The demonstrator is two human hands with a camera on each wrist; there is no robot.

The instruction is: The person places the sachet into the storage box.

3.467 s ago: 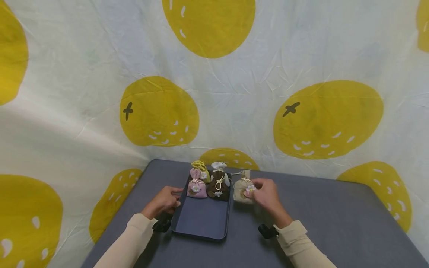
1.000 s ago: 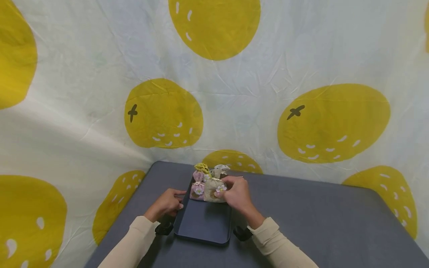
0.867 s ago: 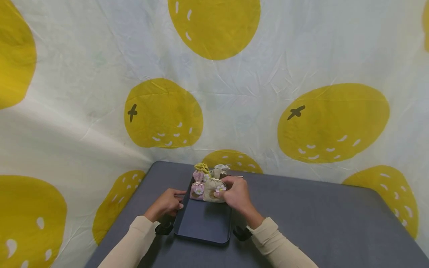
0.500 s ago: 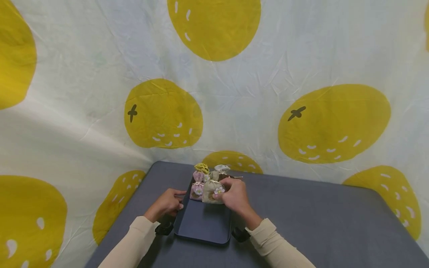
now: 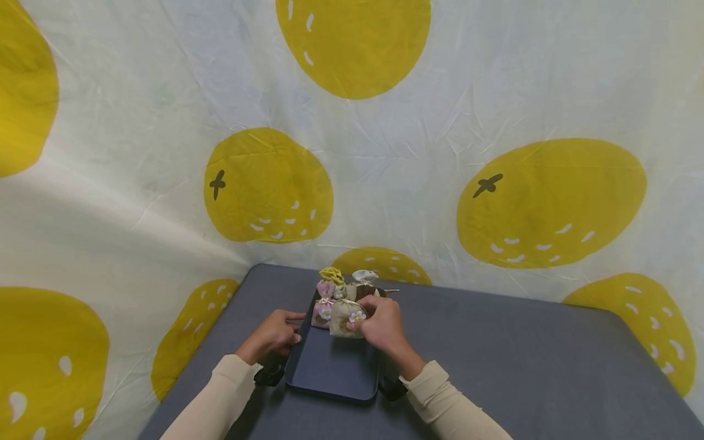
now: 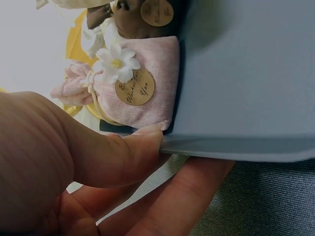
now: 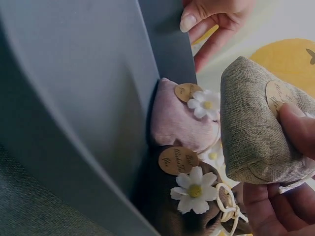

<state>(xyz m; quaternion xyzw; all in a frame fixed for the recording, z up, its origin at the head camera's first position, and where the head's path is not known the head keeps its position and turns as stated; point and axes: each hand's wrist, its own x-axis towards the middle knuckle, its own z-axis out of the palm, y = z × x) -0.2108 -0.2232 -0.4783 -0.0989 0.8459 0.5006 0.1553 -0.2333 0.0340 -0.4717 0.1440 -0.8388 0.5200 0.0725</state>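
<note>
My right hand (image 5: 383,324) pinches a beige drawstring pouch (image 5: 343,319) with a white flower and a round tag, above the dark tray (image 5: 332,373). In the right wrist view the thumb lies on the pouch's tag side and the other fingers are behind it. At the tray's left rim, my left hand (image 5: 273,333) grips the edge, thumb on the rim and fingers outside it. A pink pouch (image 6: 152,64) sits in the tray close by that thumb. The brown pouch (image 7: 197,221) stands beside the pink one, partly hidden by my right hand in the head view.
Behind these, a yellow pouch (image 5: 331,275) and a white-topped pouch (image 5: 364,276) show at the tray's far end. The tray rests on a grey table (image 5: 495,366). A white cloth (image 5: 396,201) printed with yellow fruit hangs behind the table.
The beige pouch moved from right of the tray to over it, in front of the brown pouch. In the last second it drifted slightly left and nearer. My left hand stays at the rim.
</note>
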